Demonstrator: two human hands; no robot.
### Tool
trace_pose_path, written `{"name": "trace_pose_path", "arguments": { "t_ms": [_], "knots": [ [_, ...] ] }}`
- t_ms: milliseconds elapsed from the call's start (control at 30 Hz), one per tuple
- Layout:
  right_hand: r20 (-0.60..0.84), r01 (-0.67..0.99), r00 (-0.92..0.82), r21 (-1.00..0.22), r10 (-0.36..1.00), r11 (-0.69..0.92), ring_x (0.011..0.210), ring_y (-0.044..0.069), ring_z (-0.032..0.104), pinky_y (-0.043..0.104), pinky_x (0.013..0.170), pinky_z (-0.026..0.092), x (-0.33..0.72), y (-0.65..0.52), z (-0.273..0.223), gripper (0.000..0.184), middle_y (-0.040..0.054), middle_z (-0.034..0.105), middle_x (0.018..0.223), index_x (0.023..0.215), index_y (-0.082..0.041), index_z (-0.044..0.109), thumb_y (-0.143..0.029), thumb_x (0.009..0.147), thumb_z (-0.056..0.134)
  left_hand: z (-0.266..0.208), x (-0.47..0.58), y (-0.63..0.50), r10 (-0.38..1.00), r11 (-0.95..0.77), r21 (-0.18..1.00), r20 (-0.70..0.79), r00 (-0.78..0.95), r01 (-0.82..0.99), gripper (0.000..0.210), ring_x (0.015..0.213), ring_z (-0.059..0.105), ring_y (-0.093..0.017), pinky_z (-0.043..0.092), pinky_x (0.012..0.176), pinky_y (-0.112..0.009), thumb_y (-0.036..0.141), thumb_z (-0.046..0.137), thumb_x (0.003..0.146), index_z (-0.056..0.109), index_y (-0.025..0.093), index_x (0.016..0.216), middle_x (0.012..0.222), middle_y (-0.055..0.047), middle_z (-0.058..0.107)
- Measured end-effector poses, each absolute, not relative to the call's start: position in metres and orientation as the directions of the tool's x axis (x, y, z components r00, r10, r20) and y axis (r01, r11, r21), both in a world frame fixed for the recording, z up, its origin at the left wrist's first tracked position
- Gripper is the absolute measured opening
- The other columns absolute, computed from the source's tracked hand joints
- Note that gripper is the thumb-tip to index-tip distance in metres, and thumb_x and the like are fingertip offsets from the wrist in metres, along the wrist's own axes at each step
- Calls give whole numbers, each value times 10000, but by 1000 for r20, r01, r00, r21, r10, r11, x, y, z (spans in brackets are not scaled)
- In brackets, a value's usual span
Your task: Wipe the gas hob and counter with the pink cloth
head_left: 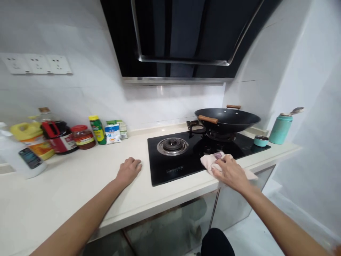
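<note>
My right hand (231, 173) is closed on a pale pink cloth (209, 161), pressing it on the front edge of the black glass gas stove (170, 174). Part of the cloth trails to the right, under my wrist and over the counter edge. To the left of the stove, my left hand (129, 171) rests on the white countertop (106, 185) with its fingers curled in, and nothing shows in it. A black wok (231, 121) with wooden handles sits on the right burner. The left burner (172, 146) is bare.
A teal jar (280, 129) and a small teal cup (261, 141) stand right of the wok. Bottles, a red-lidded jar (83, 137), a green shaker (97, 131) and seasoning packets (113, 134) line the back left. Above hangs a black range hood (181, 42).
</note>
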State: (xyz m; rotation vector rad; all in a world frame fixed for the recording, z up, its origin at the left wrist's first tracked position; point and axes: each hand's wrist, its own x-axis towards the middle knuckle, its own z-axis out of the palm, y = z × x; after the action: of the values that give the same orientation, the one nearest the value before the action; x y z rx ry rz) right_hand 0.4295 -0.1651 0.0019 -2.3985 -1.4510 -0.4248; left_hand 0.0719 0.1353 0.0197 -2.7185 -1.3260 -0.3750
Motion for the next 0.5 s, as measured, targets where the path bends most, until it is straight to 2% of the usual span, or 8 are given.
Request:
{"name": "trace_pose_path", "arguments": {
  "t_ms": [100,200,267,367,433,500],
  "knots": [
    [409,950,312,-125,858,-286,1096,319,486,438,927,440,361,-152,7,303,136,543,1150,1079,-271,709,-477,911,563,25,59,112,785,-610,80,197,587,789,446,1225,523,-328,420,997,-488,419,399,982,639,228,1307,1320,-150,547],
    [436,981,185,-134,881,-140,1055,302,493,447,918,438,300,-136,9,289,122,547,1169,1092,-283,699,-475,919,569,28,26,83,712,-702,140,162,683,698,470,1286,496,-342,406,1030,-521,496,442,967,611,271,1343,1416,-140,505],
    [449,988,114,-143,886,-55,1063,313,487,462,916,433,266,-123,8,290,124,551,1183,1094,-283,692,-483,913,585,26,-4,69,669,-742,162,219,710,650,466,1287,506,-313,404,1053,-501,524,427,977,607,292,1339,1427,-114,511],
    [473,986,20,-156,881,62,1097,333,478,502,947,418,223,-105,6,316,129,553,1211,1100,-277,681,-513,904,602,17,-52,62,665,-718,119,408,626,685,432,1258,532,-278,423,1051,-455,493,409,989,626,284,1299,1378,-98,562],
    [487,979,-43,-154,872,134,1116,336,478,511,950,423,198,-96,4,333,127,554,1220,1110,-270,667,-523,902,607,7,-81,66,688,-638,70,499,527,767,420,1239,547,-291,453,1014,-447,466,432,972,648,250,1260,1333,-121,596],
    [494,968,-97,-156,864,198,1116,329,487,497,932,441,178,-89,3,334,122,561,1219,1103,-253,654,-511,892,624,-5,-103,72,745,-508,44,525,412,860,408,1203,569,-323,482,965,-461,451,462,944,683,223,1199,1292,-149,625]
  ]
}}
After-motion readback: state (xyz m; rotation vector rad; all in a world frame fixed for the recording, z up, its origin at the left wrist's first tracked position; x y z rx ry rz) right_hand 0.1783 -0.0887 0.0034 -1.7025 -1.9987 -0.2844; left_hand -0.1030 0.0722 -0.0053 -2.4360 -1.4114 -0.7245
